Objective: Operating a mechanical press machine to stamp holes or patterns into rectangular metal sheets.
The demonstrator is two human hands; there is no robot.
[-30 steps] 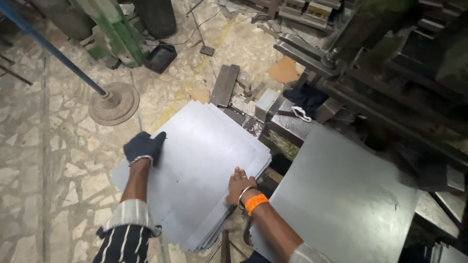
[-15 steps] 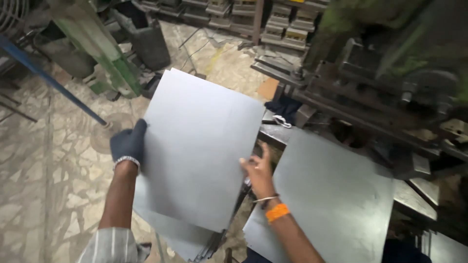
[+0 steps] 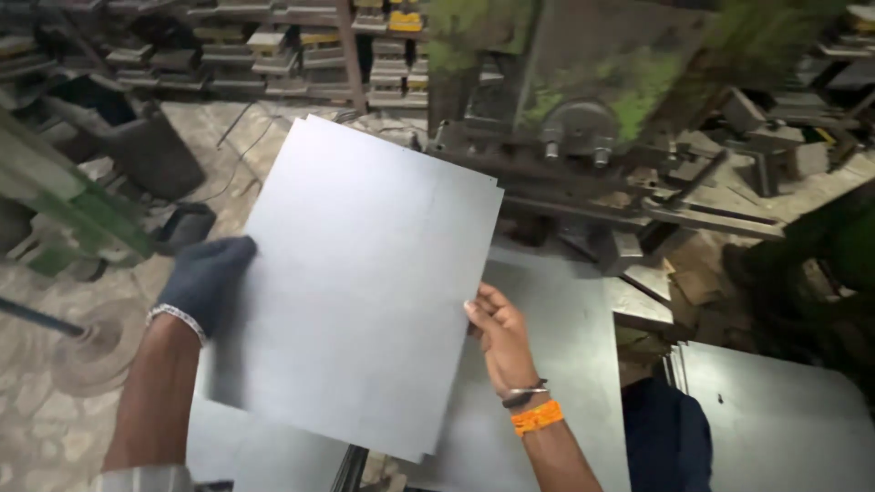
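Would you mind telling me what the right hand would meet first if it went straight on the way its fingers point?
Probably the press; the right hand grips the sheet, though depth is unclear.

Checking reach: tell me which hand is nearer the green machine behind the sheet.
Right. The right hand grips the metal sheet's right edge, below the green machine; the gloved left hand holds the far left edge.
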